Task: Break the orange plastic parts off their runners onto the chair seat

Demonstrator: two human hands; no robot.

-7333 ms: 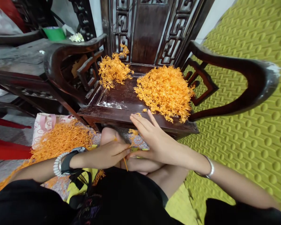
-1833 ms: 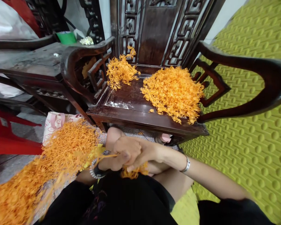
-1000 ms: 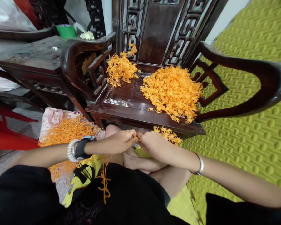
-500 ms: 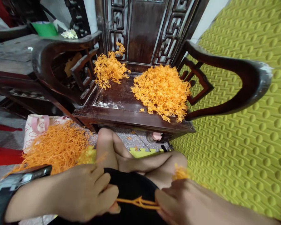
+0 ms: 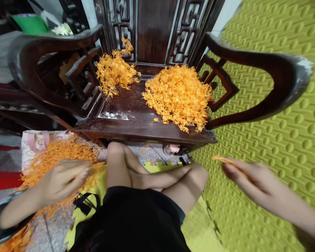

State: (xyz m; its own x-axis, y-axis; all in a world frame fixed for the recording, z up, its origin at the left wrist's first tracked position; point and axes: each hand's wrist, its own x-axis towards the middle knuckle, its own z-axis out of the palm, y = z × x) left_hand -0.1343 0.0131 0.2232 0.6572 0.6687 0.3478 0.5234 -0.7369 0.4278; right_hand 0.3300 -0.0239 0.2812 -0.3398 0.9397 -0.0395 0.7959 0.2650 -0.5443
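Note:
My left hand (image 5: 64, 178) is low on the left, fingers closed, over a heap of long orange strands (image 5: 52, 157) that lies on the floor beside my knee. My right hand (image 5: 249, 178) is out to the right above the green mat, blurred by motion, pinching a small orange piece (image 5: 222, 159) between its fingertips. On the dark wooden chair seat (image 5: 128, 115) ahead lie two piles of orange sprigs: a large pile (image 5: 178, 94) on the right and a small pile (image 5: 114, 71) at the back left. My crossed bare legs (image 5: 152, 173) are between the hands.
The carved chair has curved armrests on the left (image 5: 42, 45) and right (image 5: 265, 66). A green embossed mat (image 5: 278, 140) covers the floor on the right. A pink-handled bag (image 5: 35, 143) lies under the strands. A dark table with a green container (image 5: 30, 24) stands at the back left.
Half a second ago both hands were close together in my lap, pulling an orange strand between them. Now they have parted: the left over the floor heap, the right out over the mat.

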